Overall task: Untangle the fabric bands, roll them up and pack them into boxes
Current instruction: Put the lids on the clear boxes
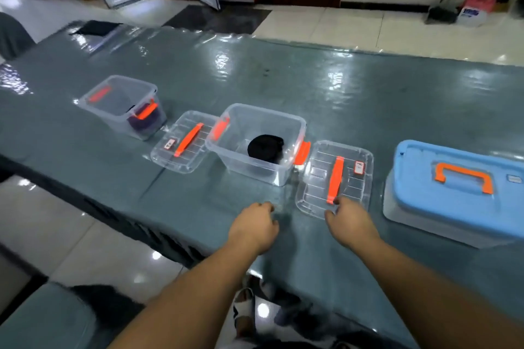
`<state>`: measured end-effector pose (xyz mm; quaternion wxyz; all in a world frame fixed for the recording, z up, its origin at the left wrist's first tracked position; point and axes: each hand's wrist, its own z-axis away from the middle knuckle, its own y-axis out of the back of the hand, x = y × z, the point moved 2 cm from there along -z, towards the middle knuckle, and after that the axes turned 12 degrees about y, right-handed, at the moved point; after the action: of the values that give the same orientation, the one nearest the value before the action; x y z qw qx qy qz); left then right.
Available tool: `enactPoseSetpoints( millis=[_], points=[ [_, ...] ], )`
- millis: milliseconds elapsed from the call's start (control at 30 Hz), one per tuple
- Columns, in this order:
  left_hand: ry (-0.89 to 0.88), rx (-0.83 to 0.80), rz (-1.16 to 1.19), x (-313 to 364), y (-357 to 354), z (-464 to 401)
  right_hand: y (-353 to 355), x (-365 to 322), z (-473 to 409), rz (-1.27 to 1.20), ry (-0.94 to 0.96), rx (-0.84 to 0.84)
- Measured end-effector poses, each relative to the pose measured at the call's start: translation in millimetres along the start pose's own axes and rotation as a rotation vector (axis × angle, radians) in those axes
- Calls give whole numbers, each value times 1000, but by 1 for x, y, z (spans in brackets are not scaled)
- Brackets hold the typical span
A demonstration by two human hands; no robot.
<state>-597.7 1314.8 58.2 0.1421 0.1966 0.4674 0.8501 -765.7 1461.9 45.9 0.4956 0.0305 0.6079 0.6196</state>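
While both bare hands reach out over a long grey-green table [368,88], nothing is held in either. The left hand [256,225], at 6 o'clock, hovers with fingers loosely curled and empty. The right hand [347,219], just right of it, has its fingertips at the near edge of a clear lid [317,178]; whether it grips the lid cannot be told.

Three boxes stand on the table. An open clear box [255,163] at centre holds one rolled black band [266,148]. A second clear box [119,99], at 10 o'clock, holds dark purple fabric [147,122]. A third box [453,195], at 3 o'clock, is closed under a blue lid with an orange handle.

Two clear lids lie flat, each with an orange handle: the one at the right hand, touching the centre box's right side, and another lid [170,156] between the two clear boxes. Each carries one small label, too blurred to read.

One dark cloth [95,28] lies at the table's far left end, 11 o'clock. On the floor at 1 o'clock sits a white bottle [471,15] with blue writing, unreadable.
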Motion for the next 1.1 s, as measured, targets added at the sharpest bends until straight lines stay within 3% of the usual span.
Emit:
enactPoseSetpoints(
  millis=[400,767,1100],
  points=[
    [-212,-124,-180,-68,40,-116,-51,-61,-50,-1,-297,117],
    [-318,-231,-279,-30,6,-152,-53,-17,-92,-45,-490,213],
    [-335,-221,-319,-11,-14,-159,-50,20,-149,86,-441,241]
  ],
)
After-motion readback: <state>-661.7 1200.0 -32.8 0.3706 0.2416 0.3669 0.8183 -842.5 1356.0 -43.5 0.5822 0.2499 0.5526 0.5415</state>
